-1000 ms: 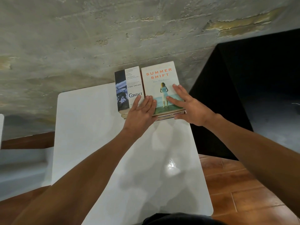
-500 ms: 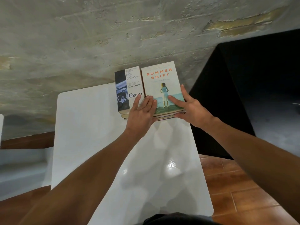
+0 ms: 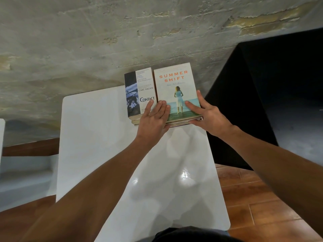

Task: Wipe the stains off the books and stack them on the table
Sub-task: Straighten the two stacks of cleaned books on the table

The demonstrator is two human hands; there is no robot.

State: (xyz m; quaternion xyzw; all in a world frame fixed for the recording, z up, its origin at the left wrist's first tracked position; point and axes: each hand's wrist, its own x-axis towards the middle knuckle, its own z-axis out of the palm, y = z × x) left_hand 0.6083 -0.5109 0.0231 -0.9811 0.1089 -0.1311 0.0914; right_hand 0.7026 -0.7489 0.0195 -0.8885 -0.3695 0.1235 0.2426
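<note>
Barely anything has shifted: flat left hand (image 3: 153, 119) still presses the "Contact" paperback (image 3: 139, 91) and pale "Summer Shift" paperback (image 3: 174, 91), right hand (image 3: 208, 116) grasping that stack's corner, at the glossy white table (image 3: 97, 137)'s far edge.

Two hands are in view: the left hand (image 3: 153, 119) and the right hand (image 3: 208, 113), each at the end of a bare forearm, so two forearms. One white desk (image 3: 97, 137) carries the books. Two covers face up at the desk's 12 o'clock end: one "Contact" book (image 3: 139, 91) toward 11 o'clock and one "Summer Shift" book (image 3: 174, 84) just beside it toward 1 o'clock. Beneath them, edges of further books (image 3: 178, 123) show; their number cannot be told. One black block (image 3: 262, 102) stands at 3 o'clock.
</note>
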